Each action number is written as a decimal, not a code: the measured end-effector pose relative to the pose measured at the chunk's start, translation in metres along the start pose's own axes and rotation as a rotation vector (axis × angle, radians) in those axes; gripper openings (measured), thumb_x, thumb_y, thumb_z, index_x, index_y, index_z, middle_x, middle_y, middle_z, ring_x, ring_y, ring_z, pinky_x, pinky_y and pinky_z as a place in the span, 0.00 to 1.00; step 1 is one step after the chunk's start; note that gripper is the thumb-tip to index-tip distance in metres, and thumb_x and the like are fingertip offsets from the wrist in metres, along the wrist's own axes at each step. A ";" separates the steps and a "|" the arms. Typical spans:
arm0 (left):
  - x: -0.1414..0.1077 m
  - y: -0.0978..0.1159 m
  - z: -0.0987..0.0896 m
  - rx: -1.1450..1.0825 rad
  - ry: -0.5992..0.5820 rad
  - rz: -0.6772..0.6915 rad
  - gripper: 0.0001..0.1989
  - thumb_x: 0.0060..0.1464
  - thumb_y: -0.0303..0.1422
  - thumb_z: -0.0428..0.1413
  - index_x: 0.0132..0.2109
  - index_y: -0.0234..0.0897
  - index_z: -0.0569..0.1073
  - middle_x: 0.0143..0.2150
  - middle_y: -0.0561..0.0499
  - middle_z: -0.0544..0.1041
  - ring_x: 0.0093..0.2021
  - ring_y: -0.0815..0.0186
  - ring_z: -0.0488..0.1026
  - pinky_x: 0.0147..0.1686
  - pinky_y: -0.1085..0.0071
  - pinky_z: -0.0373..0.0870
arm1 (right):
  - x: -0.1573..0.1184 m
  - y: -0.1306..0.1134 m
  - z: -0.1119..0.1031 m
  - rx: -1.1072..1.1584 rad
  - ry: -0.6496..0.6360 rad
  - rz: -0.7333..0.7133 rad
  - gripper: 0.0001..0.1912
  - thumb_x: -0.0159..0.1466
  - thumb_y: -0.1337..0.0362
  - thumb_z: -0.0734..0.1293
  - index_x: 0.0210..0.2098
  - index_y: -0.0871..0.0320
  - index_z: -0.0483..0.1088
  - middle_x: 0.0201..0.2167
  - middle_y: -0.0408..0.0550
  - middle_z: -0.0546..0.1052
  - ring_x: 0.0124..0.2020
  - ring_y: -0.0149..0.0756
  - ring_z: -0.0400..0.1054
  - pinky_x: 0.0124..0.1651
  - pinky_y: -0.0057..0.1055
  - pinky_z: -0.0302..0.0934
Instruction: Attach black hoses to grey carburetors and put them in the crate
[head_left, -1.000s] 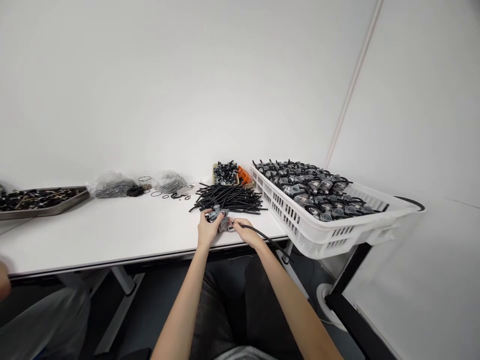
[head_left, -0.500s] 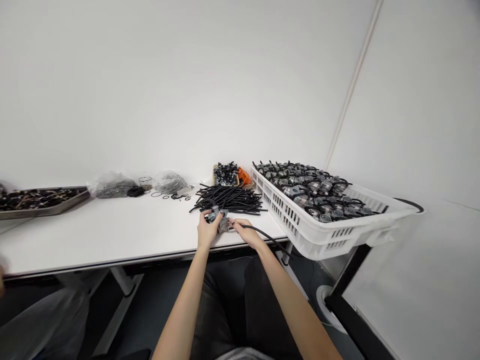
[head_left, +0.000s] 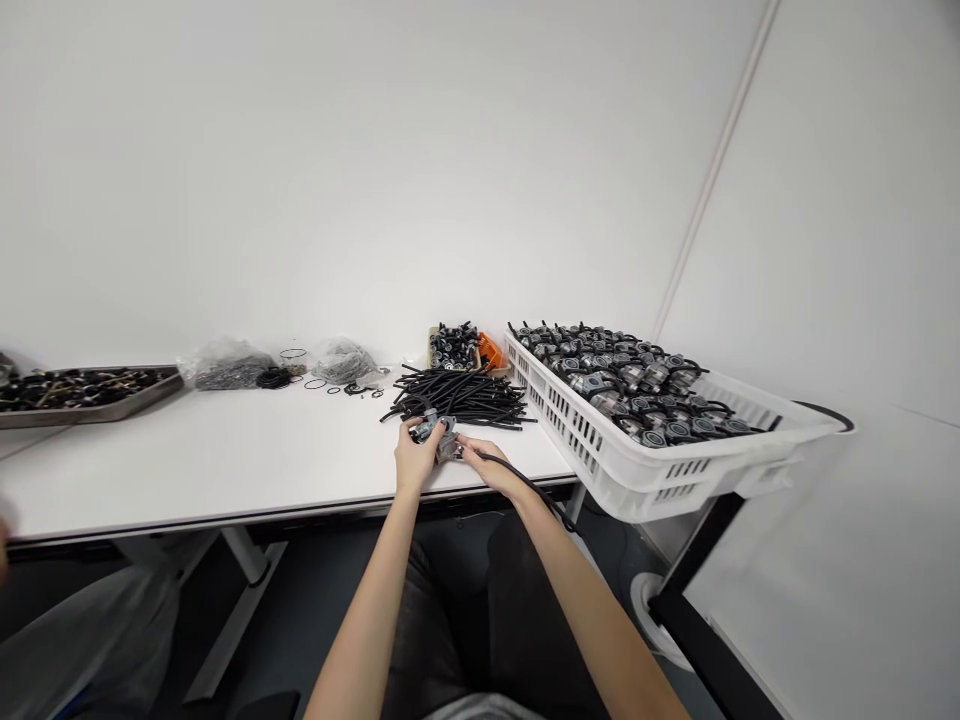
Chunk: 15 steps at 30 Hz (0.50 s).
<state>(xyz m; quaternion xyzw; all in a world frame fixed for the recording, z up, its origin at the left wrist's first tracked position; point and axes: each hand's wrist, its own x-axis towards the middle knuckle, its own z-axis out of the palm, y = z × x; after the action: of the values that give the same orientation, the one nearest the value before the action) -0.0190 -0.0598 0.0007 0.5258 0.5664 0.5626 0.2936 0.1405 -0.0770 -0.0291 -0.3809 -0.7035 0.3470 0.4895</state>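
Observation:
Above the table's front edge, my left hand (head_left: 415, 460) is closed round a small grey metal part (head_left: 445, 443). My right hand (head_left: 484, 462) pinches a black cable (head_left: 525, 480) close to the right side of that part. The cable runs over my right wrist and down toward the floor. Whether its end touches the metal part is too small to tell. Just behind my hands lies a pile of short black tubes (head_left: 469, 397) on the white table (head_left: 187, 460).
A white basket (head_left: 645, 480) full of grey parts with black tubes stands at the right. Behind the tubes are a box of small parts (head_left: 452, 348) and an orange container (head_left: 491, 352). Plastic bags (head_left: 229, 366), black rings and a metal tray (head_left: 135, 403) lie left; a person's leg (head_left: 97, 640) shows below.
The view has shifted slightly. My right fingers have moved a little closer to the metal part, and the cable hangs a bit lower over my wrist. My left hand keeps its hold.

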 end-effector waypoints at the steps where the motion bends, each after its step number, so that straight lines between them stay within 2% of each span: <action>1: 0.000 0.000 0.000 0.000 0.002 -0.004 0.25 0.43 0.50 0.60 0.44 0.41 0.68 0.45 0.43 0.76 0.46 0.54 0.72 0.46 0.61 0.65 | 0.000 -0.001 0.000 -0.009 -0.010 -0.011 0.18 0.63 0.55 0.61 0.44 0.58 0.75 0.51 0.50 0.76 0.55 0.44 0.66 0.60 0.42 0.55; 7: 0.000 0.000 0.000 -0.001 0.000 -0.004 0.26 0.42 0.50 0.61 0.44 0.41 0.69 0.43 0.43 0.77 0.44 0.54 0.73 0.45 0.61 0.66 | 0.000 -0.006 0.001 -0.027 0.051 0.012 0.16 0.64 0.58 0.58 0.38 0.60 0.73 0.43 0.50 0.79 0.45 0.43 0.70 0.51 0.38 0.61; 15: 0.000 -0.002 0.001 -0.005 0.014 -0.010 0.26 0.42 0.50 0.61 0.45 0.40 0.69 0.42 0.43 0.77 0.43 0.55 0.74 0.44 0.62 0.66 | -0.003 -0.014 0.003 -0.040 0.003 -0.012 0.13 0.64 0.60 0.59 0.36 0.59 0.73 0.43 0.48 0.77 0.46 0.41 0.69 0.51 0.34 0.60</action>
<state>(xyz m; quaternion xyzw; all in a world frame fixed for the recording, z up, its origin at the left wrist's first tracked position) -0.0189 -0.0588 -0.0014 0.5184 0.5696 0.5662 0.2937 0.1353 -0.0863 -0.0190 -0.3869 -0.7118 0.3291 0.4850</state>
